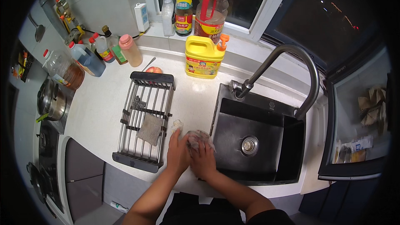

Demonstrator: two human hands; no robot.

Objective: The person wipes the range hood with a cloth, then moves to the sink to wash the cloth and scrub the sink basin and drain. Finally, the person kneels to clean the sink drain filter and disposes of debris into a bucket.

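My right hand (203,161) lies over a crumpled, greyish-pink damp cloth (200,137), fingers pressing it to the white countertop (195,101) just left of the sink. Close beside it, my left hand (178,156) has its fingertips at a small crumpled whitish piece (177,125); whether it grips this piece is unclear. To the left stands a metal dish rack (142,150) with dark end pieces. A grey-beige scouring cloth (151,129) rests on its bars, and a small dark mesh scrubber (138,102) sits farther back.
A black sink (262,143) with a curved faucet (314,68) is at the right. A yellow detergent jug (204,57) stands behind. Several sauce bottles (87,59) and a pot (51,100) are at the left. An open window sash (326,125) juts in at the right.
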